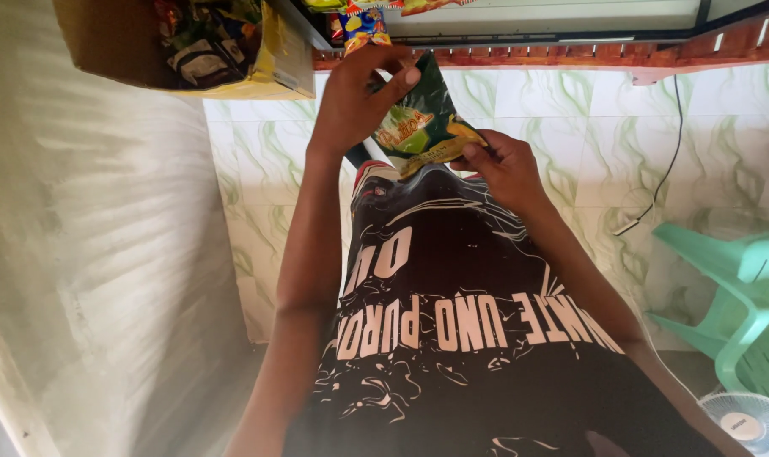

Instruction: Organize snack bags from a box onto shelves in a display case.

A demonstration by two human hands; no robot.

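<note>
Both hands are closed on a dark green snack packet (418, 127) held in the air in front of the person's chest, just below the edge of a shelf (528, 52): the left hand (355, 97) pinches its upper corner between thumb and curled fingers, while the right hand (501, 165) grips its lower yellow edge with thumb on top and fingers folded underneath. A cardboard box (190, 46) filled with more packets sits to the upper left, and a pale green plastic chair (731, 288) stands on the tiled floor at the right, with a small fan (752, 423) near it.
</note>
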